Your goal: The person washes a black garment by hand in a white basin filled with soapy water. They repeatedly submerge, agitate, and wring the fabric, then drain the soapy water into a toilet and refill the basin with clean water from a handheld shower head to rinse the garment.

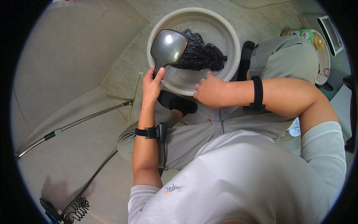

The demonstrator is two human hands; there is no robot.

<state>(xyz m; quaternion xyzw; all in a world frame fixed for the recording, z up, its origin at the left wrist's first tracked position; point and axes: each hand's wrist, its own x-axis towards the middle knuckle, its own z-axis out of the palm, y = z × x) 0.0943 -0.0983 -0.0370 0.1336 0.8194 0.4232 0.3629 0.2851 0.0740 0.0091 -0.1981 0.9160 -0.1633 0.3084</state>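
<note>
In my left hand [151,86] is the handle of a metal wok spatula [169,45], its broad shiny head raised over the left side of a round pale basin [235,41]. Cloudy water with some bubbles lies in the basin. A crumpled black plastic bag [199,54] sits wet in that water, partly covered by the spatula head. My right hand [209,89] is closed over the basin's near rim, with fingertips showing on the inner side. Part of its grip is hidden by the hand itself.
A telescopic metal pole [85,118] leans at the left, and a coiled dark cord [79,209] lies at the lower left. At the right, beyond my knee, are a green container with a yellow cap [318,43] and a pale tub [323,74]. My dark-shod feet flank the basin.
</note>
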